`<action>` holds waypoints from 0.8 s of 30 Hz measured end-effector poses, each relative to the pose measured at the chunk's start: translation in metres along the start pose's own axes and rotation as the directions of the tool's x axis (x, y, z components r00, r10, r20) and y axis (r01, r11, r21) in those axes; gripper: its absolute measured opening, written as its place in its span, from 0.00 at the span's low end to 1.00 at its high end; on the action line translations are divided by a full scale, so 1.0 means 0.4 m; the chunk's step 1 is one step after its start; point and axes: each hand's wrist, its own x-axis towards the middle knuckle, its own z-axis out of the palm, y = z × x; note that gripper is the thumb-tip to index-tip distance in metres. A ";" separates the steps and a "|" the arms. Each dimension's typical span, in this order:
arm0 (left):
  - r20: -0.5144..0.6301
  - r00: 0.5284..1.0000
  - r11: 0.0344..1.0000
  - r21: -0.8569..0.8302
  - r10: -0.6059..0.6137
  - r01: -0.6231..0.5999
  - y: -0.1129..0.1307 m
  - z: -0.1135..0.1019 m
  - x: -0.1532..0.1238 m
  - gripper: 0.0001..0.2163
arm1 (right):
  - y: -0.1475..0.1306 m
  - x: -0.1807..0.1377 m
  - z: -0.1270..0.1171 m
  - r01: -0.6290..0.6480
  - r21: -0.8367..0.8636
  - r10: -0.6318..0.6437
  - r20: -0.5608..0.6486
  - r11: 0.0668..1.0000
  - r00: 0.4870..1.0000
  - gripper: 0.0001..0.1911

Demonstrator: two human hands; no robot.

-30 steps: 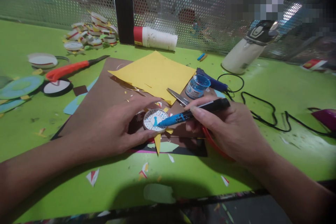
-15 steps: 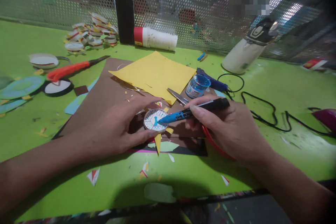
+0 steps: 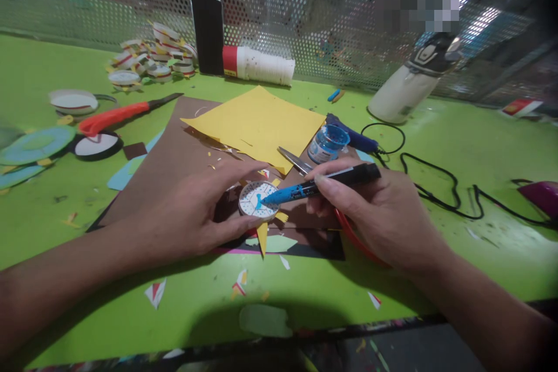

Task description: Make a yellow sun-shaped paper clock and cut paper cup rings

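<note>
- White disc (image 3: 247,202) is sitting over brown sheet (image 3: 152,180), showing blue dots, dark panel lines, yellow points (image 3: 261,238).
- Left hand (image 3: 187,206) is curling around it; grip unclear.
- Right hand (image 3: 383,212) is gripping blue-and-black marker (image 3: 300,191).

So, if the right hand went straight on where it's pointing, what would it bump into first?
Probably the dotted white disc: the marker in the right hand seems to touch it, though depth is unclear.

black phone (image 3: 208,35) stands left of pale bottle (image 3: 399,92)
</note>
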 end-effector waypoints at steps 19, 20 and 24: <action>-0.005 0.999 0.999 0.000 0.037 -0.037 0.001 -0.002 0.000 0.25 | 0.009 -0.002 -0.003 -0.029 0.077 0.030 -0.013 0.997 0.999 0.05; -0.004 0.999 0.999 -0.003 0.040 -0.040 0.001 -0.002 -0.001 0.25 | 0.008 -0.003 -0.004 -0.027 0.075 0.028 -0.012 0.997 1.000 0.05; -0.002 1.000 1.000 -0.006 0.027 -0.027 0.001 -0.002 -0.004 0.26 | 0.001 -0.005 -0.006 0.019 -0.055 -0.020 -0.025 0.998 0.999 0.04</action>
